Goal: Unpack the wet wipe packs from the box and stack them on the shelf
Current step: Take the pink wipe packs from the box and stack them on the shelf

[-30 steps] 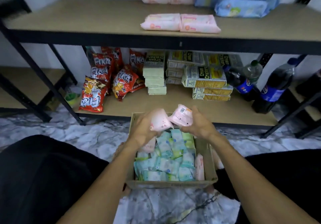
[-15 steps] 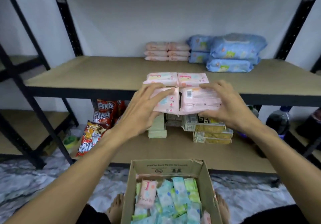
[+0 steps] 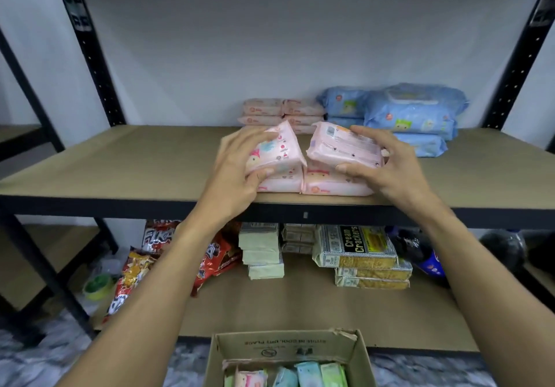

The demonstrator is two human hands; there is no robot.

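Packs [image 3: 271,154] are over the shelf [image 3: 120,161] now: two pink ones, held below its edge half a second ago, are being tipped onto the pair [image 3: 330,187] lying at the front. One each is pinched between thumb and spread fingers by left hand [image 3: 237,173] and right hand [image 3: 390,170]. Soft, glossy, pillowy film is seen; a second layer is nearly laid, with more left in the cardboard box [image 3: 288,347].

1 head-worn view faces forward, slightly down, near the shelf [image 3: 126,161], the box [image 3: 288,346] at its bottom edge.
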